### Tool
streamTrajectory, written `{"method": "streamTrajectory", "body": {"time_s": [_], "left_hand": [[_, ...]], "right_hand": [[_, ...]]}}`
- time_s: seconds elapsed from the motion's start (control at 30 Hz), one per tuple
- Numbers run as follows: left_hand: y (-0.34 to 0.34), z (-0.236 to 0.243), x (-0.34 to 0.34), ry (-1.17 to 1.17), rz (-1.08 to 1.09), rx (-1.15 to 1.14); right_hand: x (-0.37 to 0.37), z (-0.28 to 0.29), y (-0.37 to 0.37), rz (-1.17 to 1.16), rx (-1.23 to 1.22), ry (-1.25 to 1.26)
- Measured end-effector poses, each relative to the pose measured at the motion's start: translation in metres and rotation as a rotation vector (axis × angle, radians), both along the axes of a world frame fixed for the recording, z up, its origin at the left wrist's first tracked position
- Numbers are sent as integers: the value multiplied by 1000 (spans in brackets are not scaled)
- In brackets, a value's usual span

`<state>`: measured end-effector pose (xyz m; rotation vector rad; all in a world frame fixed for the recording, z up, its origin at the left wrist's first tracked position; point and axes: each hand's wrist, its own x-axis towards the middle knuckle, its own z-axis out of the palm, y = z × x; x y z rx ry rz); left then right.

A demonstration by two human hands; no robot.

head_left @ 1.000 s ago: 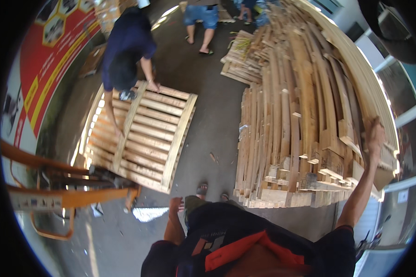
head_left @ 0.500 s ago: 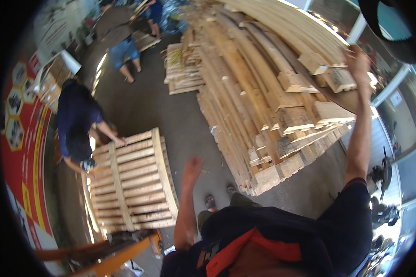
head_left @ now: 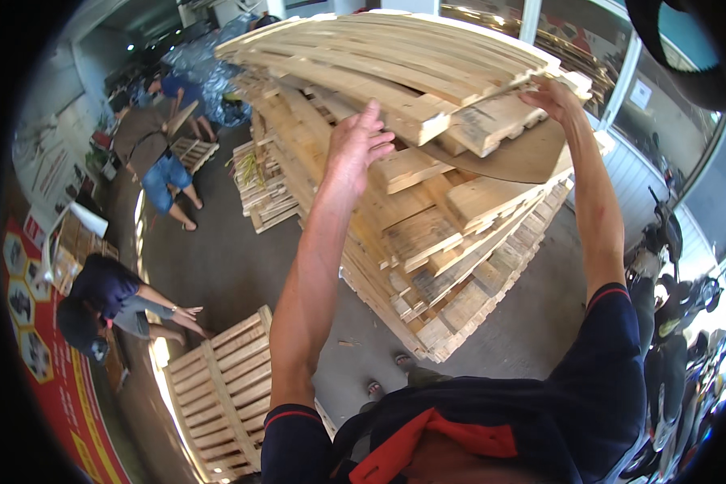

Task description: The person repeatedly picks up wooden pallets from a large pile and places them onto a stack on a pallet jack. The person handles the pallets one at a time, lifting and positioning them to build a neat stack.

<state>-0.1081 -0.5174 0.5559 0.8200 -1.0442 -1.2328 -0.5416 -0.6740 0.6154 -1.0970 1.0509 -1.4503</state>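
Observation:
A tall stack of wooden pallets (head_left: 419, 234) stands in front of me, its layers skewed against each other. The uppermost wooden pallet (head_left: 395, 60) is pale and slatted, with a brown sheet (head_left: 508, 153) showing under its near end. My right hand (head_left: 553, 98) has its fingers curled at that pallet's near right corner. Beside its near left edge, my left hand (head_left: 358, 147) is raised with fingers spread and holds nothing; I cannot tell whether it touches the wood.
Another slatted pallet (head_left: 226, 387) lies at the lower left, beside a bending person (head_left: 109, 294). Farther back, a person in blue shorts (head_left: 153, 153) stands by a smaller pallet (head_left: 194, 153). Parked motorbikes (head_left: 661, 347) line the right side. A lower pallet pile (head_left: 262, 194) adjoins the stack.
My left hand has risen from low by my body to the top pallet's edge and opened. My right hand stays at the pallet's corner. The view has shifted, and the nearby person's hand has left the slats.

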Motion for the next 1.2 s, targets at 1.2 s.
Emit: {"method": "streamTrajectory", "body": {"time_s": [1.2], "left_hand": [[-107,81,11,250,185,-70]], "right_hand": [[-144,17,-358,309,-505,562]]}}
